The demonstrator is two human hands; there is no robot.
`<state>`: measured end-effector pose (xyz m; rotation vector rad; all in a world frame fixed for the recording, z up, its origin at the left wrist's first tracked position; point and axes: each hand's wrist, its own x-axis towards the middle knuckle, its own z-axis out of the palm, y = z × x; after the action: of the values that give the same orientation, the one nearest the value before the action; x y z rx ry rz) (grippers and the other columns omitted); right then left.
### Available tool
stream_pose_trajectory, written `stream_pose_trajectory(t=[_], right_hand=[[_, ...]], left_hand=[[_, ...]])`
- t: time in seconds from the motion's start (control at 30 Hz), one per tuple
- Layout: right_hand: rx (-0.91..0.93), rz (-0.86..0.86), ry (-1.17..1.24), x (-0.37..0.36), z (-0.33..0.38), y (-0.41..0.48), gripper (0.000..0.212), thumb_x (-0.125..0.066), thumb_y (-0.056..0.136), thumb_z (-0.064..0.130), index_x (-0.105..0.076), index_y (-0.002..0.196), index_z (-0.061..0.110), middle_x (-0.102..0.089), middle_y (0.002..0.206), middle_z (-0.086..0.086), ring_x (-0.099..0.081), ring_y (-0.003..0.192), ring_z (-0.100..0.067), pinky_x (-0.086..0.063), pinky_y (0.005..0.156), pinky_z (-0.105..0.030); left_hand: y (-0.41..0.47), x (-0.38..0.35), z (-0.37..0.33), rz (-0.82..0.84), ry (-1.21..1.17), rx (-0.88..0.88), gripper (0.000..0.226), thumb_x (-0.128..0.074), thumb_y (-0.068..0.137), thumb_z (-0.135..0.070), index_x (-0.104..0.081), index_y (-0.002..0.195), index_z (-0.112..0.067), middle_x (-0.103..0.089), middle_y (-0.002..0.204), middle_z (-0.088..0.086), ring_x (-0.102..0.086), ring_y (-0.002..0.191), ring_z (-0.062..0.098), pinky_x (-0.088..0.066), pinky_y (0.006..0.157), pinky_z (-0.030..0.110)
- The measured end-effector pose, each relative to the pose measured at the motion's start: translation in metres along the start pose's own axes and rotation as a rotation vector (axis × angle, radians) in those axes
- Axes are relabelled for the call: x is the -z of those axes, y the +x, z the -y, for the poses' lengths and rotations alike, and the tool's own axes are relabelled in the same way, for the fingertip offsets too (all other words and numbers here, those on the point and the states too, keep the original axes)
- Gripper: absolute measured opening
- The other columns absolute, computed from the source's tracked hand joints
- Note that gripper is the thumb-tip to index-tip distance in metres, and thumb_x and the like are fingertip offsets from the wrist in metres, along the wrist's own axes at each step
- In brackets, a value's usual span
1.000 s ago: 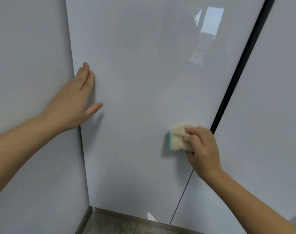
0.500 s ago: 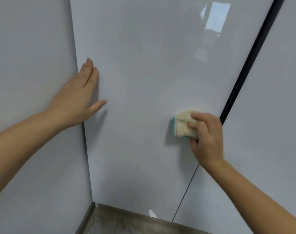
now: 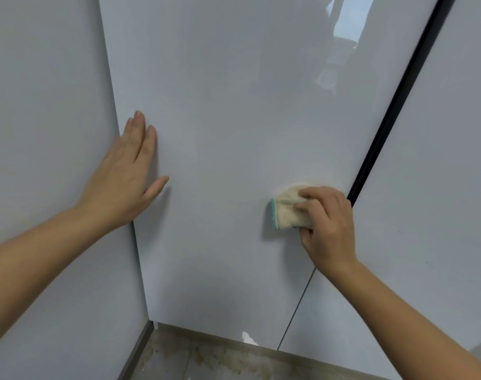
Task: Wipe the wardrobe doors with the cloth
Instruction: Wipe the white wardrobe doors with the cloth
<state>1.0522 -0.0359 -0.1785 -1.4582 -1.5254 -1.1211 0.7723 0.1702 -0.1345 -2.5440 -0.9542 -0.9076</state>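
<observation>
The middle door (image 3: 233, 119) of the wardrobe is a glossy pale grey panel filling the centre of the view. The cloth (image 3: 287, 208) is pressed against this door, low on its face and close to its right edge. It is a cream, bunched-up piece with a teal hem showing along its left side. The right hand (image 3: 328, 226) grips it, with its fingers (image 3: 313, 193) curled and clamped over the right part of the cloth, so only the left part of the fabric shows. How the thumb lies cannot be told.

The left hand (image 3: 124, 182) rests flat on the middle door at its left edge, a little higher than the cloth. Its fingers (image 3: 140, 133) are straight and held together, pointing up the door, and the thumb is spread out toward the door's centre. It holds nothing.

The left panel (image 3: 42, 133) meets the middle door's left edge at an angle. A black strip (image 3: 392, 105) runs along the door's right edge down to the right hand, and the right door (image 3: 439, 187) stands beyond it. A bright window reflection (image 3: 340, 45) sits in the middle door's upper right area. A mottled brownish floor (image 3: 206, 357) lies below its bottom edge
</observation>
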Motion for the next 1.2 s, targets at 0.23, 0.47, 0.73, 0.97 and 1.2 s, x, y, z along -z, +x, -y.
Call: stream_pose_trajectory(t=[0.23,0.47,0.73,0.97,1.2], right_hand=[[0.040,0.068,0.018,-0.025,0.007,-0.063,0.020,-0.057,0.080,-0.001,-0.051,0.090,0.015,-0.053,0.112,-0.002,-0.051,0.099,-0.030,-0.040,0.087,-0.035],[0.038,0.198,0.024,-0.023,0.017,-0.073,0.023,-0.053,0.072,-0.002,-0.051,0.090,0.014,-0.053,0.109,-0.002,-0.051,0.098,-0.028,-0.036,0.086,-0.031],[-0.170,-0.009,0.024,-0.007,0.018,-0.011,0.040,-0.057,0.063,-0.010,-0.061,0.097,0.008,-0.058,0.108,-0.010,-0.050,0.101,-0.028,-0.033,0.087,-0.029],[-0.142,0.082,-0.011,-0.030,0.024,-0.075,0.031,-0.051,0.072,0.000,-0.052,0.099,0.017,-0.049,0.114,-0.002,-0.048,0.101,-0.030,-0.035,0.086,-0.036],[-0.136,0.157,-0.019,-0.040,0.029,-0.101,0.027,-0.050,0.075,0.003,-0.052,0.098,0.019,-0.049,0.114,-0.001,-0.048,0.101,-0.029,-0.036,0.085,-0.038]], left_hand=[[-0.023,-0.021,0.010,0.027,-0.050,0.060,0.082,-0.058,0.090,-0.027,-0.009,0.148,0.004,0.003,0.157,0.022,0.000,0.147,0.029,-0.011,0.118,0.039],[-0.024,-0.023,0.016,0.045,-0.048,0.031,0.079,-0.059,0.089,-0.019,-0.012,0.147,0.006,-0.001,0.157,0.023,-0.007,0.146,0.031,-0.016,0.116,0.039],[-0.024,-0.023,0.018,0.055,-0.064,0.024,0.079,-0.059,0.088,-0.016,-0.011,0.148,0.005,0.002,0.158,0.022,-0.004,0.147,0.030,-0.015,0.117,0.037],[-0.024,-0.024,0.019,0.058,-0.067,0.018,0.080,-0.058,0.089,-0.017,-0.010,0.148,0.005,0.004,0.158,0.022,-0.001,0.147,0.028,-0.013,0.117,0.036],[-0.024,-0.024,0.018,0.050,-0.089,0.016,0.080,-0.058,0.088,-0.016,-0.010,0.148,0.005,0.005,0.157,0.022,-0.001,0.147,0.029,-0.011,0.118,0.035]])
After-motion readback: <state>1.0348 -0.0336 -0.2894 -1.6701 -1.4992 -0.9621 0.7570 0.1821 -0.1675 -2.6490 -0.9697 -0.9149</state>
